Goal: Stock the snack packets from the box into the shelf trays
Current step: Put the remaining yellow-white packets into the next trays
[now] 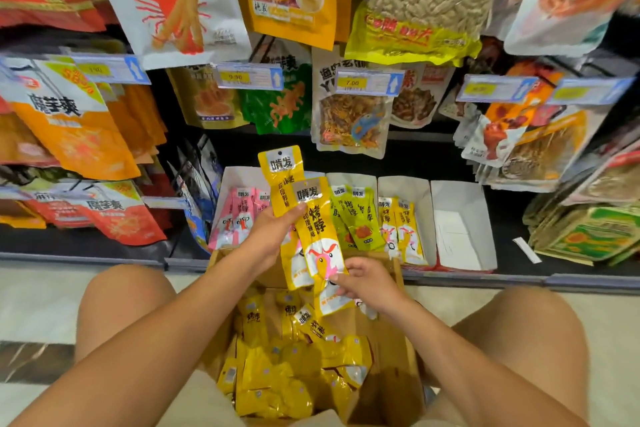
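Down between the person's bare knees sits the open cardboard box (391, 392), the nearest thing to the camera, and it is heaped with loose yellow snack packets (277, 381) lying every which way. Just beyond the box's far edge runs the bottom shelf (104, 255), and standing on it, directly behind the box, is a row of white paper trays (485, 218): the tray furthest from the box's left corner holds pink packets (235, 218), the next along holds green packets (353, 218), the one after holds a few yellow packets (403, 229) propped upright, and the last tray off past the box's right side shows only its bare white floor. Above the box, the left hand (273, 232) is closed round a fanned bundle of long yellow packets (311, 218), thumb across the front, gripping them near their upper halves so that they stand upright over the box's far rim. Right beside it, also over the box, the right hand (367, 282) has its fingers curled, pinching the lower end of the bundle's front packets. Higher than all of this, hanging bags (349, 107) and price tags (369, 81) crowd the racks above the trays.
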A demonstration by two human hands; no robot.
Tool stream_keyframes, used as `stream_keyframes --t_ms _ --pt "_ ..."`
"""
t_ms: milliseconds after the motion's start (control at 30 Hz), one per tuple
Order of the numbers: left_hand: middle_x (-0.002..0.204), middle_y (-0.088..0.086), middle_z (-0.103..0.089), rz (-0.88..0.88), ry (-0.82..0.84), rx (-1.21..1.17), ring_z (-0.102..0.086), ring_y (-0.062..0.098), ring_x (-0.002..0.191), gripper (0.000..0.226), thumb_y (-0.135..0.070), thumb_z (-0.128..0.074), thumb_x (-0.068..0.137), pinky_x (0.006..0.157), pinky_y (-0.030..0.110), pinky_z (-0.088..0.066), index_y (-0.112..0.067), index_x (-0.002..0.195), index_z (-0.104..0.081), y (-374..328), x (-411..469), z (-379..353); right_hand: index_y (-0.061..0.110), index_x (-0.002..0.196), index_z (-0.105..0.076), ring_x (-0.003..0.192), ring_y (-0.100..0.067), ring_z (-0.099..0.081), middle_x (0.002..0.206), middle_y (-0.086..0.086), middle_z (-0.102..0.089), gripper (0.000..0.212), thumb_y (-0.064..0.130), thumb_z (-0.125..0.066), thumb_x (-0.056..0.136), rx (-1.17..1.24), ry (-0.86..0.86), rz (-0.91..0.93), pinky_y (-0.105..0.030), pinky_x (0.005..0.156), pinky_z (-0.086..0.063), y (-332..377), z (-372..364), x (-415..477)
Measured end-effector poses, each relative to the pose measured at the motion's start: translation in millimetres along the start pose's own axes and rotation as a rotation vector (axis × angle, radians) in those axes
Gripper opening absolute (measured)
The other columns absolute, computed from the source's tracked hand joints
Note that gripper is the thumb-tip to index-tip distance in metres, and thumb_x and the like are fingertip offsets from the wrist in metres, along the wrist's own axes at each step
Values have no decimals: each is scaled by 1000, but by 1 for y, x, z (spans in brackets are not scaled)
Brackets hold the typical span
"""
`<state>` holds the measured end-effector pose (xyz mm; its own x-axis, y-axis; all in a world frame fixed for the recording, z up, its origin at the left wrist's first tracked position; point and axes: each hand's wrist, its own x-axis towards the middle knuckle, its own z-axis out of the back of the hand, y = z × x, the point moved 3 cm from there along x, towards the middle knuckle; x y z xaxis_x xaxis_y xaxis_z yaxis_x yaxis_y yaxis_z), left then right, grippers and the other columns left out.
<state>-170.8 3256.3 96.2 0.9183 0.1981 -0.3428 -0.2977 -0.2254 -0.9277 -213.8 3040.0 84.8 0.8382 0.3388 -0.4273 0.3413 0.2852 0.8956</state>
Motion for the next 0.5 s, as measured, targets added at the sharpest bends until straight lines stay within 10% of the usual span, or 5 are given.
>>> stream_keyframes --t_ms 200,500 --pt "110 -3 -78 -66 9 127 -74 21 105 28 -34 -77 91 102 51 -54 -21 115 -71 -12 6 -14 16 92 -71 52 -12 -64 86 -8 -74 12 22 -79 86 -58 -9 -29 -29 54 -44 -4 0 16" --pt "115 -5 -77 26 143 183 -72 20 111 31 -41 -73 94 107 52 -50 -24 120 -72 1 30 -20 23 74 -62 54 -8 -59 74 -5 -63 20 22 -77 88 -100 -104 1 -22 52 -41 -8 19 35"
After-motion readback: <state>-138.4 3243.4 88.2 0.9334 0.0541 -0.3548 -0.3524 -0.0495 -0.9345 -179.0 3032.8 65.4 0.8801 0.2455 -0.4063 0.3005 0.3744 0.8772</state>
